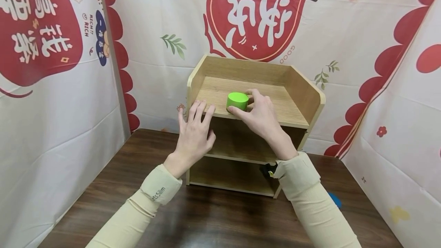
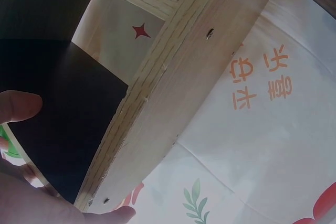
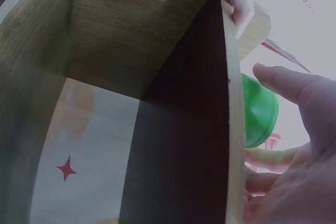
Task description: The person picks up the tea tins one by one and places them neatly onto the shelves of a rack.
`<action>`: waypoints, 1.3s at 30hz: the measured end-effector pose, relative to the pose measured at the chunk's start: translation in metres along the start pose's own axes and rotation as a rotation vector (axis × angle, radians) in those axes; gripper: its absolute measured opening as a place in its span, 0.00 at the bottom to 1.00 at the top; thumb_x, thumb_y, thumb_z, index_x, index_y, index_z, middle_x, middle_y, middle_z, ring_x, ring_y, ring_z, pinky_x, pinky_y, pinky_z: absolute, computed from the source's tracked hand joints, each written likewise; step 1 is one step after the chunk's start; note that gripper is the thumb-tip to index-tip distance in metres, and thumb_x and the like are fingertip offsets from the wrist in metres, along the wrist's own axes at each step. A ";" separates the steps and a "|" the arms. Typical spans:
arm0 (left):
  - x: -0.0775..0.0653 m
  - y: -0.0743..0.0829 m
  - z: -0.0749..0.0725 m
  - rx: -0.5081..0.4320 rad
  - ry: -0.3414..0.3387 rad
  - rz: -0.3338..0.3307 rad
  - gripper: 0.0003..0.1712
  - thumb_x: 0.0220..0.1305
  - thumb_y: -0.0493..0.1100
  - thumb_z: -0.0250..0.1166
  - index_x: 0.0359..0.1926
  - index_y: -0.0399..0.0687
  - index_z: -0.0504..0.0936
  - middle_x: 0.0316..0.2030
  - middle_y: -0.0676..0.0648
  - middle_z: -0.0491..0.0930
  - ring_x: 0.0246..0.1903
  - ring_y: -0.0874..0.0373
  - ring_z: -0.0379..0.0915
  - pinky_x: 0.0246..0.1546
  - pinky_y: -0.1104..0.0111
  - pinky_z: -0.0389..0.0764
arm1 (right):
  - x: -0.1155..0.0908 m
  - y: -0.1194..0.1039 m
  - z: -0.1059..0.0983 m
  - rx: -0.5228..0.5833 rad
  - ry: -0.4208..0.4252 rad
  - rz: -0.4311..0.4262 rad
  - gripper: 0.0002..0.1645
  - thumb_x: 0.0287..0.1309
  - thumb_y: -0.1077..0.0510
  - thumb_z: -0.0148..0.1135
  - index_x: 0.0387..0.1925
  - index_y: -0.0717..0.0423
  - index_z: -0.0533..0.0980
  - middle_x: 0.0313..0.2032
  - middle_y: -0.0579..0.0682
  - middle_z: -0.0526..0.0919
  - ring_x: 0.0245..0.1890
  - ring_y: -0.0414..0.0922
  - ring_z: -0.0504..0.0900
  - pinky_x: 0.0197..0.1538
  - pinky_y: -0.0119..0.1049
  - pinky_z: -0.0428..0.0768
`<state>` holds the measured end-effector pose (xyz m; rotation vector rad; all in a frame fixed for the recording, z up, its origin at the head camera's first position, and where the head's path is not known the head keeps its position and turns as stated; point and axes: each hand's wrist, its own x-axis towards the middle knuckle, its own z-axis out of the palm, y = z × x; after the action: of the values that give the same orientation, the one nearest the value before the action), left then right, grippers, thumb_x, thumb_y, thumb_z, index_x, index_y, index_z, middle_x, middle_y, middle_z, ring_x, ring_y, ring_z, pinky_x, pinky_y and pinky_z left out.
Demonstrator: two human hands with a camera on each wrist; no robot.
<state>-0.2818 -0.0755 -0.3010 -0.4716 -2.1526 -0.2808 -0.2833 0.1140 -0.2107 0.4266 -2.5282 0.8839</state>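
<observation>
A short bright green cylinder (image 1: pixel 237 101) stands upright on the top board of a small wooden shelf (image 1: pixel 220 87), close to its front edge. My right hand (image 1: pixel 260 115) holds it from the right, thumb at the front and fingers around the far side. In the right wrist view the green cylinder (image 3: pixel 260 111) shows between thumb and fingers, partly behind the board edge. My left hand (image 1: pixel 194 133) rests its spread fingers on the front left corner of the top board. In the left wrist view, those fingers (image 2: pixel 31 200) lie by the side panel's edge.
The shelf stands on a dark brown table (image 1: pixel 138 186), with two open compartments below the top board. A blue object (image 1: pixel 335 200) lies on the table at right, partly hidden by my sleeve. Printed cloth (image 1: pixel 148 68) hangs behind and on both sides.
</observation>
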 end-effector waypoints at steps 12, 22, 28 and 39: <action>-0.001 -0.002 0.001 0.000 0.015 -0.005 0.40 0.47 0.40 0.65 0.65 0.49 0.65 0.65 0.41 0.65 0.69 0.47 0.54 0.64 0.34 0.51 | -0.036 0.017 -0.016 -0.026 0.309 -0.194 0.34 0.48 0.51 0.72 0.54 0.63 0.73 0.41 0.60 0.81 0.38 0.55 0.74 0.41 0.41 0.71; -0.001 -0.004 0.002 0.001 0.017 0.003 0.41 0.46 0.42 0.67 0.65 0.49 0.65 0.65 0.42 0.65 0.69 0.47 0.54 0.64 0.34 0.52 | -0.088 0.067 -0.025 -0.020 0.552 -0.296 0.19 0.47 0.62 0.70 0.42 0.64 0.77 0.32 0.55 0.81 0.30 0.43 0.68 0.37 0.30 0.64; 0.000 -0.003 0.002 -0.003 0.025 0.009 0.42 0.45 0.43 0.68 0.65 0.49 0.66 0.65 0.42 0.65 0.68 0.47 0.54 0.64 0.33 0.52 | -0.121 0.110 -0.035 -0.099 0.556 -0.192 0.19 0.47 0.61 0.70 0.43 0.64 0.77 0.32 0.56 0.81 0.30 0.32 0.67 0.36 0.23 0.64; 0.001 -0.002 -0.001 0.001 0.026 0.017 0.42 0.45 0.43 0.69 0.65 0.50 0.65 0.65 0.42 0.65 0.69 0.48 0.54 0.64 0.34 0.51 | -0.185 0.182 -0.041 -0.371 0.194 0.278 0.39 0.56 0.39 0.64 0.56 0.67 0.70 0.48 0.68 0.76 0.42 0.60 0.75 0.38 0.56 0.76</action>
<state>-0.2826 -0.0769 -0.2999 -0.4829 -2.1223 -0.2755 -0.1876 0.3040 -0.3650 -0.1240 -2.5264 0.4974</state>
